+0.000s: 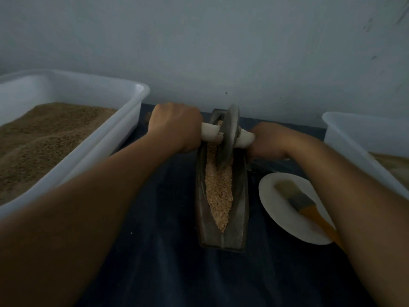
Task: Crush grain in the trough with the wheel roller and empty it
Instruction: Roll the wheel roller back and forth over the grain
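A dark metal boat-shaped trough (240, 209) lies lengthwise on the dark cloth in the middle. Pale crushed grain (219, 196) fills its groove. The grey wheel roller (229, 138) stands on edge in the far half of the trough, its white axle handle (211, 131) running left to right. My left hand (174, 127) grips the left end of the handle. My right hand (267, 140) grips the right end. Both arms reach forward from the near corners.
A large white tub (124, 127) of brown grain stands at the left. Another white tub (345, 138) sits at the right edge. A white plate (278, 216) with a yellow-handled brush (301, 202) lies right of the trough. A pale wall rises close behind.
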